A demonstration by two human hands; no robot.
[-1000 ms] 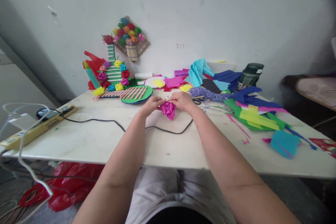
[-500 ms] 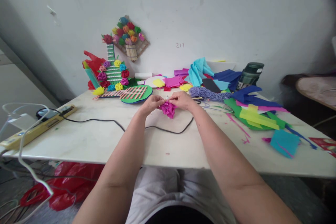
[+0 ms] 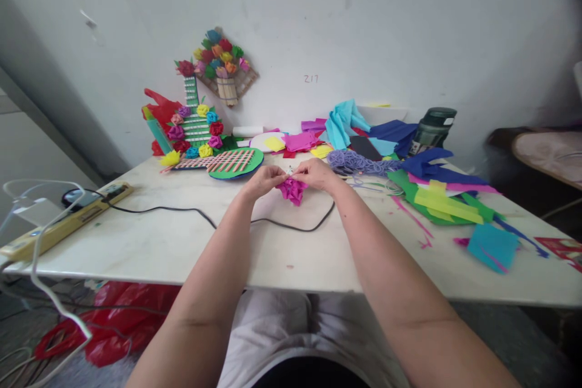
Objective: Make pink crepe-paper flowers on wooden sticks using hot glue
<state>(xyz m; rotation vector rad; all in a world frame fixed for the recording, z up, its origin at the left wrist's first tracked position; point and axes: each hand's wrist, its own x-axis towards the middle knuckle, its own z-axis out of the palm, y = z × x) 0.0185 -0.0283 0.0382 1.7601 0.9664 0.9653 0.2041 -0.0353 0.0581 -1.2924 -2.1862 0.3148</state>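
A crumpled magenta paper flower [image 3: 292,191] hangs between my hands, its petals pointing down over the table. My left hand [image 3: 267,180] pinches its upper left side with thumb and fingertips. From the other side my right hand [image 3: 314,173] is closed on the flower's upper right side. A small whitish tip [image 3: 290,170] shows between the fingertips; I cannot make out what it is. Left of my hands lies a green guitar-shaped board [image 3: 231,162] covered with crossed pinkish sticks.
Behind stand a flower-decorated green stick model [image 3: 196,124] and a bouquet panel [image 3: 226,66]. Purple yarn [image 3: 361,163], coloured paper [image 3: 448,203] and a dark bottle [image 3: 431,130] lie or stand right. A black cable [image 3: 291,227] crosses the table from a power strip [image 3: 68,218].
Both hands stay in nearly the same place, still pinching the magenta paper flower. Its petals have shifted very slightly.
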